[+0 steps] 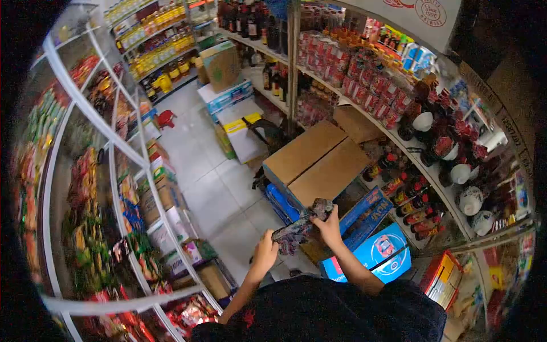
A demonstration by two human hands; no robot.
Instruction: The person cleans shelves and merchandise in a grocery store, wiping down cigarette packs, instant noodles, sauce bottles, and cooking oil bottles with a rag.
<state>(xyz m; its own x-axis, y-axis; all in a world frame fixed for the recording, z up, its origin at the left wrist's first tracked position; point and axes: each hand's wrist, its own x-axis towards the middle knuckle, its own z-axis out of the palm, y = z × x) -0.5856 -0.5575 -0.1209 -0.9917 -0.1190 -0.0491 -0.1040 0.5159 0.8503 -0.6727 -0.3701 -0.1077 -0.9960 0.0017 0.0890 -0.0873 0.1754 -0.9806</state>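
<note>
The biggest thing by my work is the large brown cardboard box (319, 162), its top flaps meeting at a dark seam, just beyond my hands. Its near corner sits close behind the dark, grey-patterned, crumpled piece of what looks like cloth (299, 228), which I hold between my two hands over the near side of the box; whether it touches the cardboard I cannot tell. To handle it well, I judge, I should pull evenly with both arms, clear of that corner so nothing snags, and spread the bunched folds before shifting my grip. My right hand (329, 228) is the higher and farther one, thumb and fingers pinching the right end. My left hand (266, 251) is lower and nearer, fingers curled around the left end; levelling the two would even the tension.

For writing, the white sign panel (450, 21) at far right has a red swoosh and a round stamp, apparently with "Since" and a year I cannot settle. The bright blue carton with a white ring (376, 251), near right, has white letters too skewed to read. On the long, darker blue carton (364, 219) beside it, large letters seem to begin "NO".
</note>
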